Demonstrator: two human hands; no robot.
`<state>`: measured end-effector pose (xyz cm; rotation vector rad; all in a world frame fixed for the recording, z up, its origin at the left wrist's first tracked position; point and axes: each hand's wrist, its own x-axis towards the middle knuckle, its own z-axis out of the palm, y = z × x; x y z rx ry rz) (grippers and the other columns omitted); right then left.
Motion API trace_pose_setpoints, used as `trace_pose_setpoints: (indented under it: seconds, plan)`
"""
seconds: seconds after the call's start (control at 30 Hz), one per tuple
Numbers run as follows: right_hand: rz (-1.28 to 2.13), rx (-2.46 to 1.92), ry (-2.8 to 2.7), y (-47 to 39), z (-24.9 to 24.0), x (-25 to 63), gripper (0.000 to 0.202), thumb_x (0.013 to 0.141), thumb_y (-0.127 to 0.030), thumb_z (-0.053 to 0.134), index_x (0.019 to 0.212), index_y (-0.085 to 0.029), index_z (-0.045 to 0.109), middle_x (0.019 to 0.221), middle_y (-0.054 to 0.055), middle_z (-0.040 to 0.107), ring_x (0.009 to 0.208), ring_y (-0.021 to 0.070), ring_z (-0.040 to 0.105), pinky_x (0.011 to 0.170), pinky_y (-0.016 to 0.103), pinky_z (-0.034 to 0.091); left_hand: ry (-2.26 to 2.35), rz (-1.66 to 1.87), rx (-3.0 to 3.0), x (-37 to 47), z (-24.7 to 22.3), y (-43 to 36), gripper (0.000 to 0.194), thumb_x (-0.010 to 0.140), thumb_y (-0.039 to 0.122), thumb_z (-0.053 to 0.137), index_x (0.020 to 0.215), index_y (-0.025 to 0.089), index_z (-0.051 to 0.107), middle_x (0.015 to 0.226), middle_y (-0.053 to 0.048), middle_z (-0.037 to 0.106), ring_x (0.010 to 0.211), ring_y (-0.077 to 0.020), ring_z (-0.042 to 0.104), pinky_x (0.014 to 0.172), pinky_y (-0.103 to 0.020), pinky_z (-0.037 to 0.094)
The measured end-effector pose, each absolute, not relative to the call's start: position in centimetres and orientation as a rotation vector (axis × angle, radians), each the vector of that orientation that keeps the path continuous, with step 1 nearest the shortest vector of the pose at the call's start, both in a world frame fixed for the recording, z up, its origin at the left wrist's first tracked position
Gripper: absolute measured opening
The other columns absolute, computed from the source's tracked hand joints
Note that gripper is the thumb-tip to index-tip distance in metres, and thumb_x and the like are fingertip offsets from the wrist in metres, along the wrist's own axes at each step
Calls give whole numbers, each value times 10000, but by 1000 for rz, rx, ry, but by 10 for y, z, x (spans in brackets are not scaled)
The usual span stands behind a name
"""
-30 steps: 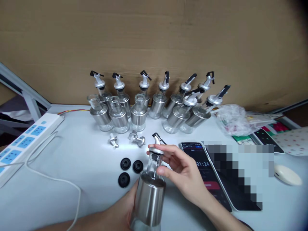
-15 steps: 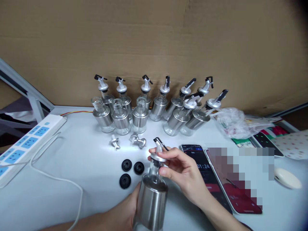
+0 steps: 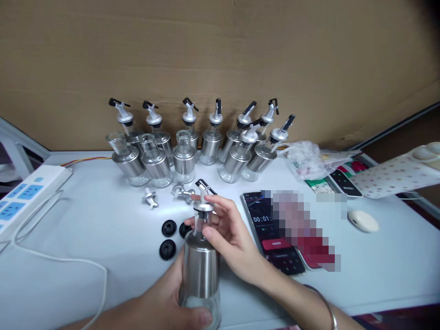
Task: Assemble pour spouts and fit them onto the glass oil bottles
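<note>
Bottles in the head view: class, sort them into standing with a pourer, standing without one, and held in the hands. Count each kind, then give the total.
Standing bottles with a pourer: 8
Standing bottles without a pourer: 3
Bottle held in the left hand and right hand: 1
Total bottles: 12
</note>
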<state>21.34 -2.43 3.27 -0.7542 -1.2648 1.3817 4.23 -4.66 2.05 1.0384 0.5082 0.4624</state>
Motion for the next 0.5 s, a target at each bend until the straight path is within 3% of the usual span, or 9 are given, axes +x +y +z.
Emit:
trace_pose_setpoints:
  seconds: [0.17, 0.5]
  plan:
    - [1494, -724, -1431, -29, 34, 213, 920, 746, -191, 772, 1421, -423, 192, 1384, 97, 446, 1137, 259, 599, 861, 452, 563, 496, 516, 1060, 47, 24, -45, 996, 765, 553, 713, 1498, 243, 115, 1469, -155, 309, 1344, -372, 312, 1088, -516, 264]
    - [1435, -738, -1545, -28, 34, 213, 1076, 716, -172, 772, 1473, -404, 43, 1325, 118, 457, 1108, 273, 596, 863, 468, 556, 481, 496, 1091, 46, 26, -43, 1013, 767, 575, 700, 1503, 261, 80, 1502, -151, 273, 1368, -359, 286, 1116, -529, 232]
